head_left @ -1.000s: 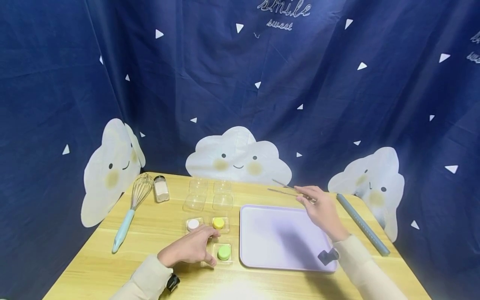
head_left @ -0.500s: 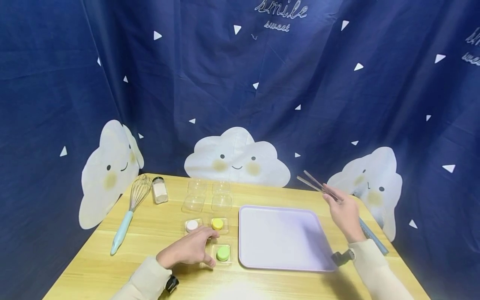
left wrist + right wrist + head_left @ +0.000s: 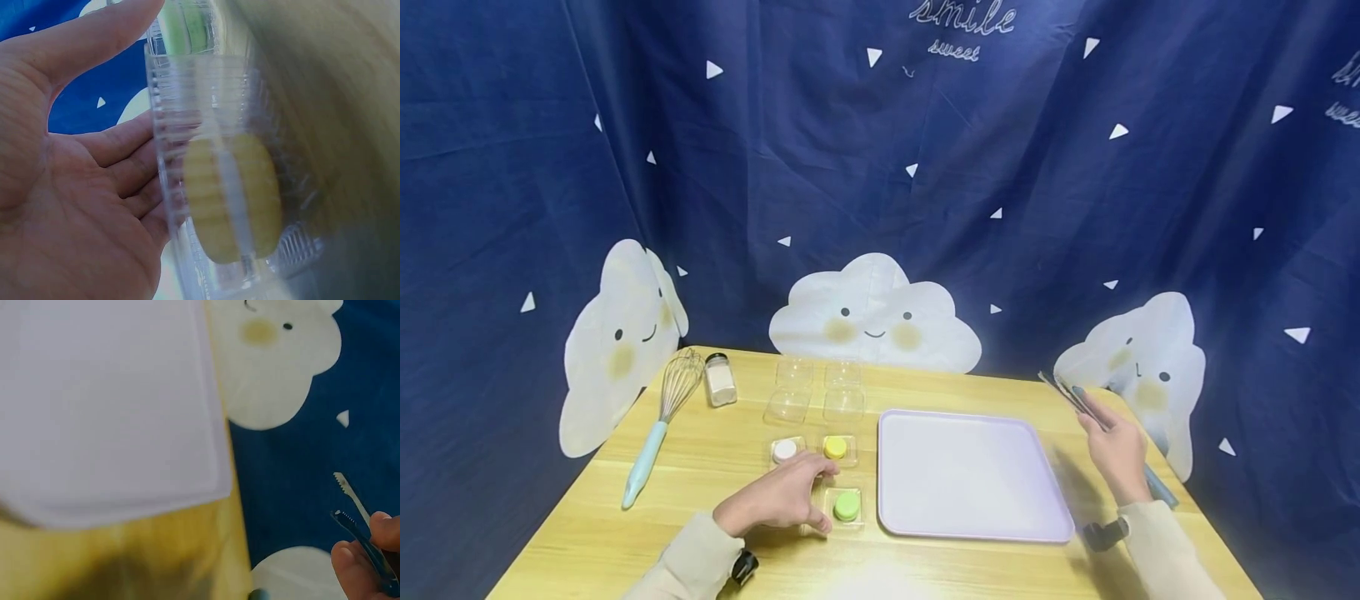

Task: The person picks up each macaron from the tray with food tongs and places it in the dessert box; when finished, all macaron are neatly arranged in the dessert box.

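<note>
My left hand point(image 3: 778, 500) holds a clear plastic box point(image 3: 172, 119) low over the wood, thumb and fingers on either side. A yellow-brown macaron point(image 3: 234, 200) with a pale filling shows through its wall; in the head view the hand hides it. Close by are a white macaron point(image 3: 785, 451), a yellow macaron point(image 3: 835, 447) and a green macaron point(image 3: 847, 506), each in its own clear base. My right hand point(image 3: 1118, 454) grips metal tongs point(image 3: 1058, 388) with toothed tips, right of the lilac tray point(image 3: 973, 479). Nothing shows between the tips.
Clear open plastic covers point(image 3: 787, 403) stand behind the macarons. A whisk point(image 3: 655, 442) with a light blue handle and a jar of white powder point(image 3: 721, 381) lie at the left. A blue-grey rod point(image 3: 1160, 488) is partly behind my right hand. The dark curtain rises beyond the table.
My right hand has moved right with the tongs, from over the tray to beyond its right edge. The tong arms have come closer together. My left hand has stayed in place.
</note>
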{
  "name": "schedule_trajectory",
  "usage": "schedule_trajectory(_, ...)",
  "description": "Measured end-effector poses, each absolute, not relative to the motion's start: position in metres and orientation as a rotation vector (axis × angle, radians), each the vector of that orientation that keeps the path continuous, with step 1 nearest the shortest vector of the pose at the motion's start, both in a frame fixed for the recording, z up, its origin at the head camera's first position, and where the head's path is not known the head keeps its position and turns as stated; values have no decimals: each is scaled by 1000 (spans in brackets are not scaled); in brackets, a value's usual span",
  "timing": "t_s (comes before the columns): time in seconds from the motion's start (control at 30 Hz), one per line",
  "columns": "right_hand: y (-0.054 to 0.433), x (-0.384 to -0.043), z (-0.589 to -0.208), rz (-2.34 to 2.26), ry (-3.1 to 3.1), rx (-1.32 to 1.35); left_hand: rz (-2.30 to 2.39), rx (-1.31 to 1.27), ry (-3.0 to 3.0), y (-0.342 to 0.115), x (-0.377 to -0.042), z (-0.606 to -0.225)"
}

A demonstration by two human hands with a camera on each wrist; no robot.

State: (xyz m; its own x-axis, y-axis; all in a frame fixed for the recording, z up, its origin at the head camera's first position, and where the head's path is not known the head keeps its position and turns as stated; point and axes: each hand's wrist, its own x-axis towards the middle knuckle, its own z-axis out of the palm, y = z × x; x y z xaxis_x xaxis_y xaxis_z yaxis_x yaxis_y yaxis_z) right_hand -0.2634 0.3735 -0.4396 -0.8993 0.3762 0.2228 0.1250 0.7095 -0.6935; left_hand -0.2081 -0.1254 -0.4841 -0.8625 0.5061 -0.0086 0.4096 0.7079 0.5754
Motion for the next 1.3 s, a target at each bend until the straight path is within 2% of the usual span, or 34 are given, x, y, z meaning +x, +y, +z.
schedule_trajectory(0.47,401,-260,-486,940,-2751,-439,864,741,2761,-125,-207,-484)
schedule_trajectory(0.93,404,-261,-504,769,-2903,-364,873,743,2765,-125,-206,-484)
schedule_trajectory(1.3,402,-260,-504,772,-2918,-351,860,761,2762,-125,-205,-482)
